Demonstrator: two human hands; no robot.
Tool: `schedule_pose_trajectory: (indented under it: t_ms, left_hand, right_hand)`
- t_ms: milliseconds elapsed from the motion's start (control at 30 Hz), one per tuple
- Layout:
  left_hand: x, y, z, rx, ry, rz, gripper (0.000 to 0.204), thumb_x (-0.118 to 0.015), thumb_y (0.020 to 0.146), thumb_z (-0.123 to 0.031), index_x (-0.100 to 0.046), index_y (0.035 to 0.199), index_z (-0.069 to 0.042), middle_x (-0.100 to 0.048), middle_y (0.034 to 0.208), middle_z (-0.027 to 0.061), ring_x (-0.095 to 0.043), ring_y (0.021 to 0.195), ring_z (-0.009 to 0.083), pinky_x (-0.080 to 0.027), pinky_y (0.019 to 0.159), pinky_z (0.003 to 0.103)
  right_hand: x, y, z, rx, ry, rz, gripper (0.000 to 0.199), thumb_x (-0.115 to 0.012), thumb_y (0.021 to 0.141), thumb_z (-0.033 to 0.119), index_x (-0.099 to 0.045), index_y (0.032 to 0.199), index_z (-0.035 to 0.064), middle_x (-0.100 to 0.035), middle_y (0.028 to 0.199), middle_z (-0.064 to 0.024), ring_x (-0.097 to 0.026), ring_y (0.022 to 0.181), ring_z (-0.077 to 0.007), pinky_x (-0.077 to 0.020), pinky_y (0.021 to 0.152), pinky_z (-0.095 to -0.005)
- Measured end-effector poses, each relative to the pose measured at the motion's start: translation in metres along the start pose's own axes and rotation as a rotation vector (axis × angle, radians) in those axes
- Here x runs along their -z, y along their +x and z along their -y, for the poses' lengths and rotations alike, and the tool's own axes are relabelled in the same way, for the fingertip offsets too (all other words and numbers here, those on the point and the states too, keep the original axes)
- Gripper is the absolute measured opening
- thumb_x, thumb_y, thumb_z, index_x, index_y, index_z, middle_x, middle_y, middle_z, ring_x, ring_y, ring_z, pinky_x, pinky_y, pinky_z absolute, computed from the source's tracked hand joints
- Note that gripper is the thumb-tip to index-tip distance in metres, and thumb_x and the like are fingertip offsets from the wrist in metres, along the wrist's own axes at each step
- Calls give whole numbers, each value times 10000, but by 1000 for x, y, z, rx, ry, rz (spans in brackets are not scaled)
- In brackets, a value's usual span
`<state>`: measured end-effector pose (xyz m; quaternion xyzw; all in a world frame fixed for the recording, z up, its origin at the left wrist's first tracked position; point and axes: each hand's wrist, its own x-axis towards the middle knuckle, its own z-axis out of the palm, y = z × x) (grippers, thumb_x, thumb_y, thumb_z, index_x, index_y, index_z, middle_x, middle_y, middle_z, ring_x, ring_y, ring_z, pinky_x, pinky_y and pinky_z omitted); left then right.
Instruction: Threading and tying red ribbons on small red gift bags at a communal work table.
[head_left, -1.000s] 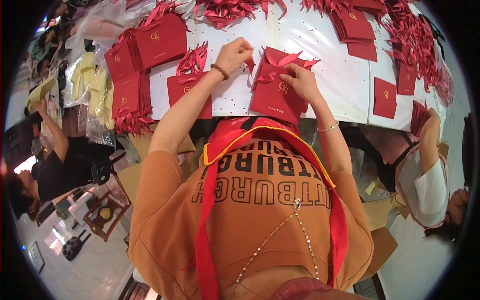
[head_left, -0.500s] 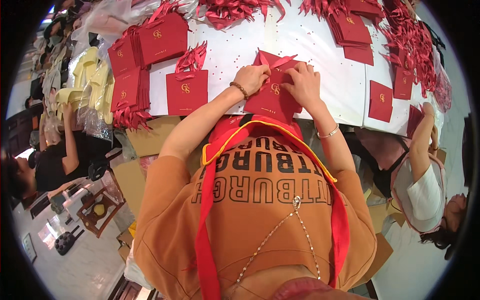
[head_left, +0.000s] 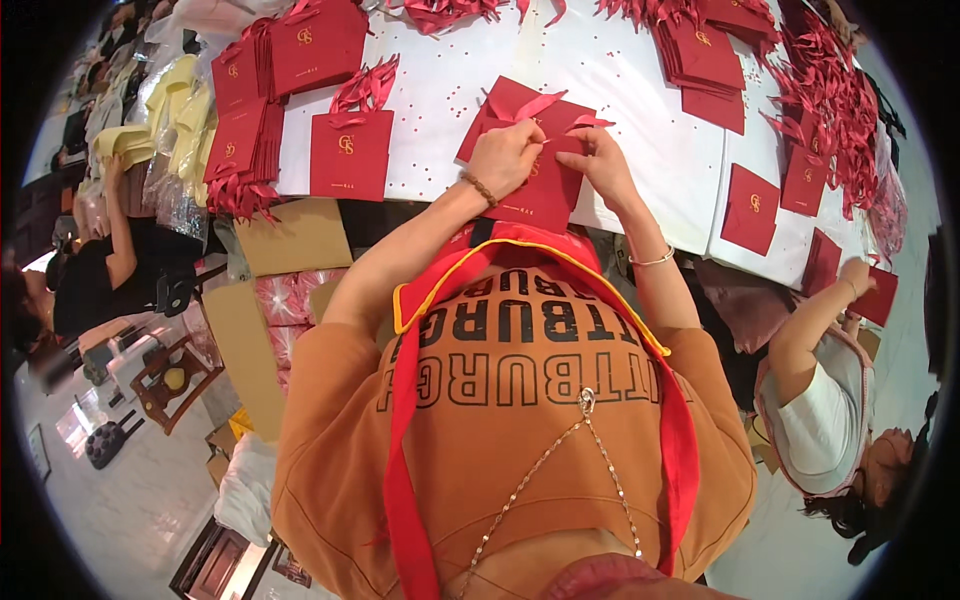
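A flat red paper gift bag (head_left: 540, 203) with gold print lies at a slant near the table's front edge, between my hands. A glossy red ribbon (head_left: 538, 106) runs across its upper part. My left hand (head_left: 506, 162), wearing a beaded bracelet, is closed in a pinch on the ribbon over the bag. Over the bag's right side, my right hand (head_left: 603, 172) has its thumb and forefinger apart, and another ribbon end (head_left: 590, 122) shows by its fingertips. The spot between the fingertips is partly hidden.
Another red bag with ribbon handles (head_left: 350, 155) lies to the left, beside stacked red bags (head_left: 318, 45). More stacked bags (head_left: 703, 52) and a ribbon heap (head_left: 825, 90) are at right. A co-worker's hand (head_left: 854, 275) holds a red bag. Cardboard (head_left: 290, 238) stands below the table edge.
My right hand's fingers have drawn back from the ribbon toward the lower right. The bag appears shifted slightly left and more tilted. At right, the co-worker has lifted a red bag off the table edge.
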<state>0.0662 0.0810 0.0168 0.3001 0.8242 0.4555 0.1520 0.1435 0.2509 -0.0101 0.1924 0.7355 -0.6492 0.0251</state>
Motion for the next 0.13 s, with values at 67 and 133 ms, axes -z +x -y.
schedule_pose_trajectory:
  t_ms: [67,133]
  left_hand:
    - [-5,-2,-6,-77,142,-14,119,-571,824,-144,-607,872,-40,-628,674,128,-632,600,248,-479,561,350]
    - [-11,1,-5,-132,283,-43,152,-581,809,-189,-613,870,-54,-626,668,138,-637,642,293,-479,592,403]
  right_hand:
    - [-2,-5,5,-30,35,12,313,-727,726,118,-618,991,-7,-599,949,-89,-581,852,-168,-464,751,-287]
    - [-3,-2,0,-61,74,24,317,-684,767,54,-576,1062,14,-614,962,-49,-566,874,-121,-459,776,-252]
